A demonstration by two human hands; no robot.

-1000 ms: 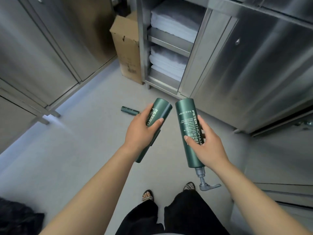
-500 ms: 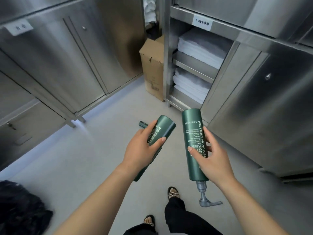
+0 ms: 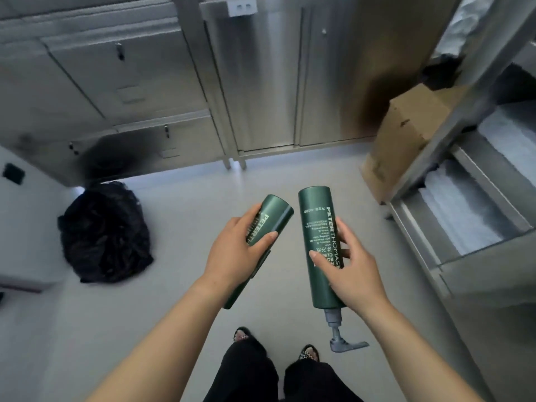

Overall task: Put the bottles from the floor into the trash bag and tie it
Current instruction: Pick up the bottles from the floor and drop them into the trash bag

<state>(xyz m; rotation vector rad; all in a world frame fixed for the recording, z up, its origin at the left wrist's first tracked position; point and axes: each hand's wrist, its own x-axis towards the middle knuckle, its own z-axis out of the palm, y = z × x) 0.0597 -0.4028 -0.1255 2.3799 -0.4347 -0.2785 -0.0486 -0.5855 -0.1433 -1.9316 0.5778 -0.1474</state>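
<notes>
In the head view the person is standing over a pale floor (image 3: pixel 179 285), carrying one green bottle in each hand, and the black trash bag (image 3: pixel 106 232) is slumping on the floor off to the left, well apart from both hands, against the foot of the steel cabinets (image 3: pixel 162 91). The step in hand, as I judge it, is carrying the bottles across to that bag — doing it well means turning left, finding the bag's mouth, which is too dark to make out here, and lowering the bottles in rather than tossing them.

The left hand (image 3: pixel 235 256) is wrapping closed around the shorter green bottle (image 3: pixel 271 220), thumb across its front. The right hand (image 3: pixel 348 272) is gripping the taller pump bottle (image 3: pixel 320 242) with fingers spread along its side; the grey pump head (image 3: pixel 343 343) is hanging downward — it could snag on the bag's edge. A cardboard box (image 3: pixel 406 134) is leaning at the right.
</notes>
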